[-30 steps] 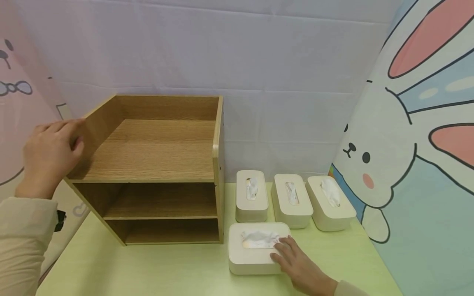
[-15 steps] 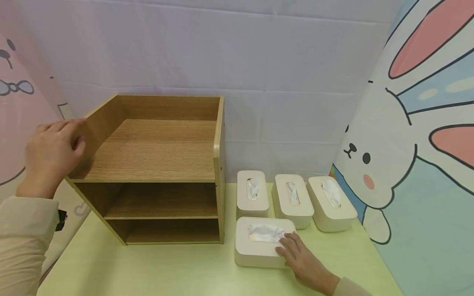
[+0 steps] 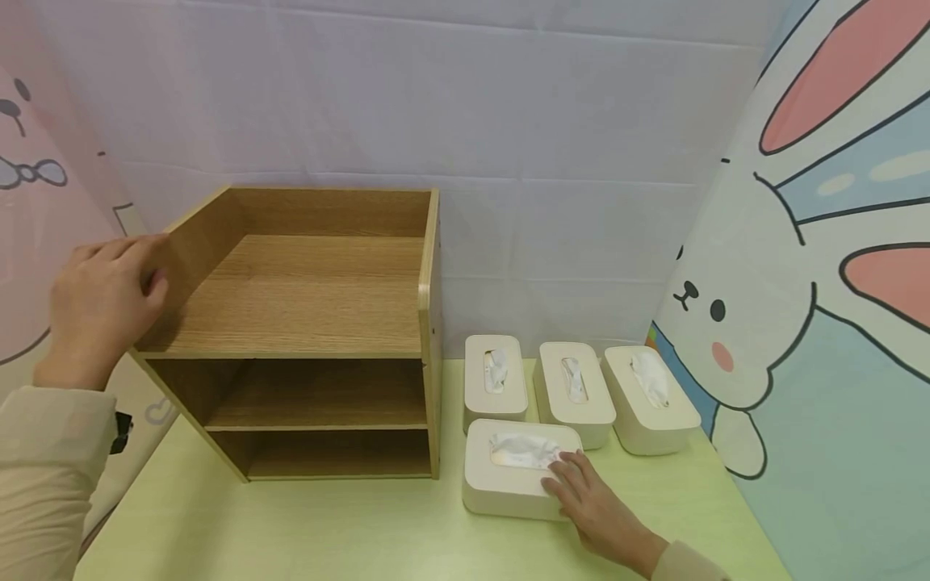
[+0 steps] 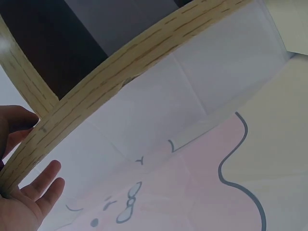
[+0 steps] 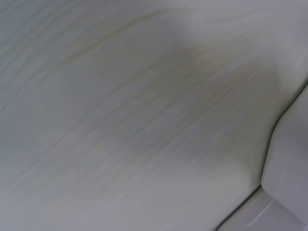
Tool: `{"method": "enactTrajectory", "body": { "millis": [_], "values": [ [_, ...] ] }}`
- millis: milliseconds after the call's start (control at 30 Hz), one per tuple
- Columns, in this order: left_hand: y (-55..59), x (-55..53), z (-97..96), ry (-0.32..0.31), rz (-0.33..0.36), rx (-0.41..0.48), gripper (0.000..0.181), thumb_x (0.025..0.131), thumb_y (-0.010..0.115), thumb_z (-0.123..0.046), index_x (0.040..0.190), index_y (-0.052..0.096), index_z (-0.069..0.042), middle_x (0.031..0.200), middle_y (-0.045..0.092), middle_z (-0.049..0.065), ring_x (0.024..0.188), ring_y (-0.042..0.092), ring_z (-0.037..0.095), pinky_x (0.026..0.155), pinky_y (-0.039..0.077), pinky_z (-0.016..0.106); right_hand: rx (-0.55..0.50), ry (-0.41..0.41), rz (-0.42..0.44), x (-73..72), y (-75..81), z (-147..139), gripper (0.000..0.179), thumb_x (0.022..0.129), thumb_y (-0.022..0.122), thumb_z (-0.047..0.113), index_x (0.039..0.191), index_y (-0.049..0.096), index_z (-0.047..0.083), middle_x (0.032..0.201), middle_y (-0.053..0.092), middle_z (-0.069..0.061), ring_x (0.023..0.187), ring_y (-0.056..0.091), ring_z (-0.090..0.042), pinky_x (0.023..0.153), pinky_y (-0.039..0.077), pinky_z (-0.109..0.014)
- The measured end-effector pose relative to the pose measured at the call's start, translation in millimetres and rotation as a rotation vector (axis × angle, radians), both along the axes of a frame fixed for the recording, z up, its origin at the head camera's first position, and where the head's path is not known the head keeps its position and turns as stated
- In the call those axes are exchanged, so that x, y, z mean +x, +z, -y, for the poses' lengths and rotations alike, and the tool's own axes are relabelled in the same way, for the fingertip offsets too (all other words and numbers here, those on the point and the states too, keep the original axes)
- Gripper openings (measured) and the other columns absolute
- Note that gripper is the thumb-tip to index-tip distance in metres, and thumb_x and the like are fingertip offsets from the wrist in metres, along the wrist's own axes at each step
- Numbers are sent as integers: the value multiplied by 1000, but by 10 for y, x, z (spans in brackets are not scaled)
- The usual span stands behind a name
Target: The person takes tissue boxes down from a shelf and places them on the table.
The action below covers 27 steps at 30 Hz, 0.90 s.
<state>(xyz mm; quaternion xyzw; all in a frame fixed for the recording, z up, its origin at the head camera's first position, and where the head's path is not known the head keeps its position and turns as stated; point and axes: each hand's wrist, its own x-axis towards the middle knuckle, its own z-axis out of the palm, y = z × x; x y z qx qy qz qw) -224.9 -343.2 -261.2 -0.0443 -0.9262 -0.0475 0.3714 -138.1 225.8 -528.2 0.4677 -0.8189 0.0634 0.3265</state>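
My left hand (image 3: 105,303) holds the left side panel of a wooden desktop shelf (image 3: 305,298). In the left wrist view, the thumb and fingers of the left hand (image 4: 33,202) lie on either side of the panel's edge (image 4: 96,98). On the table, my right hand (image 3: 599,512) rests its fingers on the right end of a white tissue box (image 3: 501,482) lying crosswise. Behind it stand three more tissue boxes: a left one (image 3: 496,407), a middle one (image 3: 574,413) and a right one (image 3: 654,424). The right hand does not show in the right wrist view.
The pale green table (image 3: 327,532) carries the shelf and boxes. A white curtain (image 3: 559,202) hangs behind. On the right, a cloth with a cartoon rabbit (image 3: 741,323) borders the table; a pink cartoon cloth (image 3: 43,234) hangs on the left.
The front tissue box has slid away from me and slightly right, up to the back row, turning a little. My right hand moved along with it. The left hand stayed on the shelf.
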Motion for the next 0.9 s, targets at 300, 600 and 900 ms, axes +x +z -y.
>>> {"method": "enactTrajectory", "body": {
  "millis": [300, 600, 900],
  "values": [
    [6, 20, 0, 9, 10, -28, 40, 80, 51, -7, 119, 53, -2, 117, 56, 27, 102, 44, 49, 91, 35, 59, 27, -19, 27, -17, 8, -35, 37, 98, 25, 22, 114, 53, 3, 117, 55, -19, 110, 50, -40, 112, 21, -45],
    [40, 50, 14, 20, 34, -80, 41, 81, 51, -8, 122, 51, -4, 117, 57, 25, 103, 44, 49, 78, 36, 66, -25, -19, 90, -13, 102, -41, 39, 96, 33, 27, 116, 54, 1, 121, 54, -20, 112, 49, -38, 113, 20, -46],
    [17, 222, -167, -15, -105, -70, 42, 80, 50, -8, 121, 53, -1, 121, 56, 24, 106, 45, 46, 88, 33, 62, -125, -267, 129, 10, 319, -43, 51, 96, 36, 38, 123, 50, -3, 126, 51, -21, 118, 45, -38, 114, 18, -41]
  ]
}}
